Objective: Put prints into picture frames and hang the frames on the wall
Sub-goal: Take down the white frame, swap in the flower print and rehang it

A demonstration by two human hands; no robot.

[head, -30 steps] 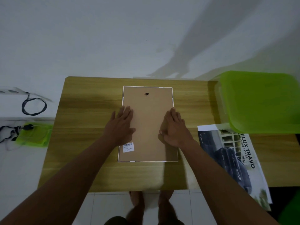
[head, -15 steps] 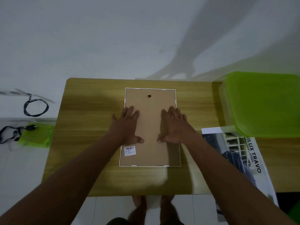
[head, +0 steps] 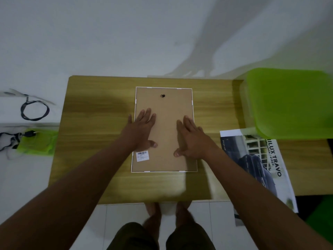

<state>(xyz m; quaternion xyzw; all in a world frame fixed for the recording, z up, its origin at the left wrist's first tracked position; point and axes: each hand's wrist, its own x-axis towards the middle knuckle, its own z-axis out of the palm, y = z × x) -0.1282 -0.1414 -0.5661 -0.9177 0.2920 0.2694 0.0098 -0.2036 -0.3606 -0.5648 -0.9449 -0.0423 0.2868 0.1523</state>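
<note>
- Picture frame [head: 163, 112] lies face down, centre of the wooden table [head: 93, 134], brown backing board up, hanger hole [head: 162, 96] at the far end, barcode sticker [head: 142, 156] near the close-left corner.
- Step in hand, as I read it: seating the backing board into the white rim. I can't see the print from here; presumably under the board.
- To do it well: I'd keep pressure flat and even, work outward toward the edges, then check every small white tab along the rim is bent over the board. No hard load mid-panel; the glazing underneath could flex.
- Left hand [head: 142, 130]: fingers spread and straight, palm down on the left half of the board, little finger past the rim. Grips nothing.
- Right hand [head: 192, 139]: same, flat and splayed on the right half, thumb tip on the board. Grips nothing.
- Outward: car poster [head: 255, 159] lies at the right, partly under a green plastic bin [head: 288, 103]. Coiled black cable [head: 34, 110] on the floor, left.
</note>
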